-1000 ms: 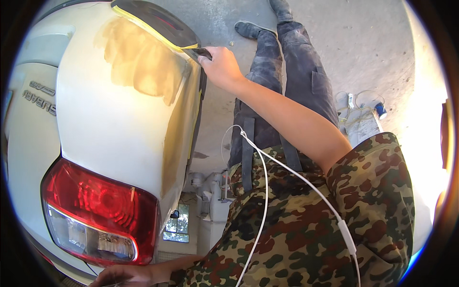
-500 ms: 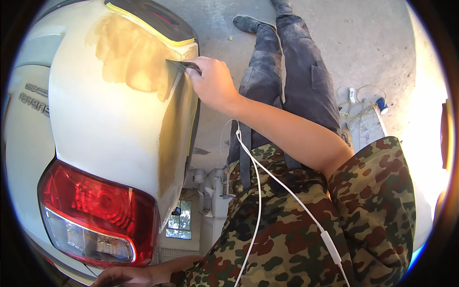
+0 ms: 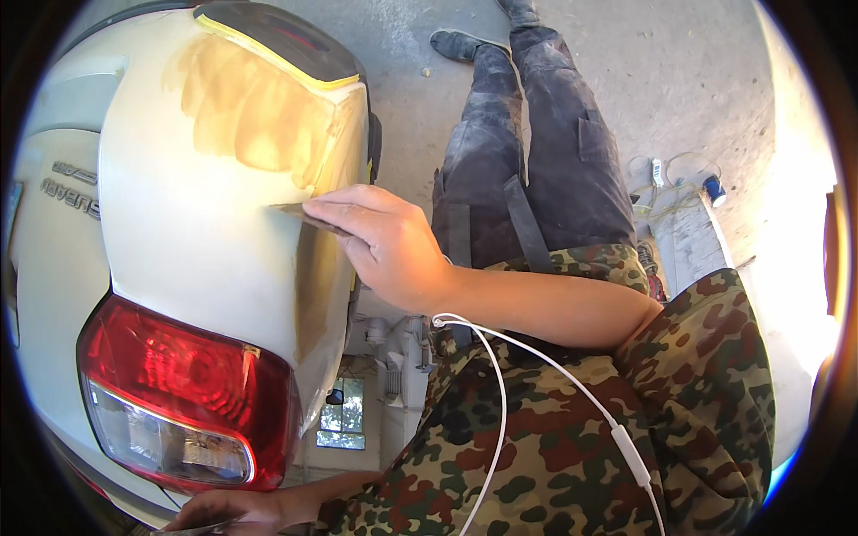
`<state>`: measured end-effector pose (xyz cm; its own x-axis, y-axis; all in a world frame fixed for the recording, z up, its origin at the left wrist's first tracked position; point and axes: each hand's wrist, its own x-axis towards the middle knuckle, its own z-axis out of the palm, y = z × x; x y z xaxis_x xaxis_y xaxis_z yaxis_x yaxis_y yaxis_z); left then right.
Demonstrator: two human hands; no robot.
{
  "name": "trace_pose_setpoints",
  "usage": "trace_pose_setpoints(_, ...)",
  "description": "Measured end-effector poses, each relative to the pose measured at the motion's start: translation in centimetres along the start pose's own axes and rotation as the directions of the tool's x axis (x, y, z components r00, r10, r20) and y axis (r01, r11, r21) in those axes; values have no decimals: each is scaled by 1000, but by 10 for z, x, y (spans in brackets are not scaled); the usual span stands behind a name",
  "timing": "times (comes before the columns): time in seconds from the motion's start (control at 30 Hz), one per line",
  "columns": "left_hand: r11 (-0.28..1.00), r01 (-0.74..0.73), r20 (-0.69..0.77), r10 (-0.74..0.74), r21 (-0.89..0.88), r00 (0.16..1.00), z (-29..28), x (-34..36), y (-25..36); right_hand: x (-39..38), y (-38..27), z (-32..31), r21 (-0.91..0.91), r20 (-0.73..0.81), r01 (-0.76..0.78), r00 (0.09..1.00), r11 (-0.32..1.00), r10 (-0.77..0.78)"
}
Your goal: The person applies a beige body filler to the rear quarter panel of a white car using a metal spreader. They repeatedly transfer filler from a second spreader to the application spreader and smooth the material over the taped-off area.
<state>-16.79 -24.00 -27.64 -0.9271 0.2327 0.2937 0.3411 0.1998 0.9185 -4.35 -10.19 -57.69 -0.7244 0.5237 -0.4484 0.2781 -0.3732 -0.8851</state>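
Note:
In my right hand (image 3: 384, 237) is a thin dark filler spreader (image 3: 308, 217), pinched between thumb and fingers. Its blade lies over the white rear corner panel of a car (image 3: 206, 241), just below a patch of ochre filler (image 3: 259, 125); whether it touches the paint I cannot tell. A second, browner strip of filler (image 3: 315, 295) runs down the panel's edge beneath the hand. My left hand (image 3: 237, 507) is curled at the lower left, below the tail light, on a thin flat plate mostly cut off by the picture's edge.
Yellow masking tape (image 3: 286, 64) borders the dark window glass above the filler. A red and clear tail light (image 3: 179, 393) sits below the panel. A white cable (image 3: 559, 362) hangs across my camouflage jacket. A blue can (image 3: 713, 191) and cords lie on the concrete floor.
My right hand has come down from the filler's right edge to below the patch, and the spreader now lies flatter. My left hand has shifted only slightly.

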Motion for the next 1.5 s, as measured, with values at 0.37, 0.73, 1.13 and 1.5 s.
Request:
trace_pose_setpoints(0.37, 979, 60, -79, -76, -193, 994, -1, -7, 5, 46, 72, 6, -28, -104, -146, 984, 989, 143)
trace_pose_setpoints(0.73, 989, -4, -159, -20, -151, 987, -1, -4, 3, 39, 70, -16, -83, -152, -186, 973, 979, 172)
trace_pose_setpoints(1.13, 979, 16, -98, -36, -202, 995, -3, -5, 2, 23, 49, 7, -37, -104, 52, 993, 998, -56)
trace_pose_setpoints(1.5, 997, -54, -207, 41, -57, 978, -9, -3, 3, 61, 97, -10, -185, -86, -174, 983, 967, 160)
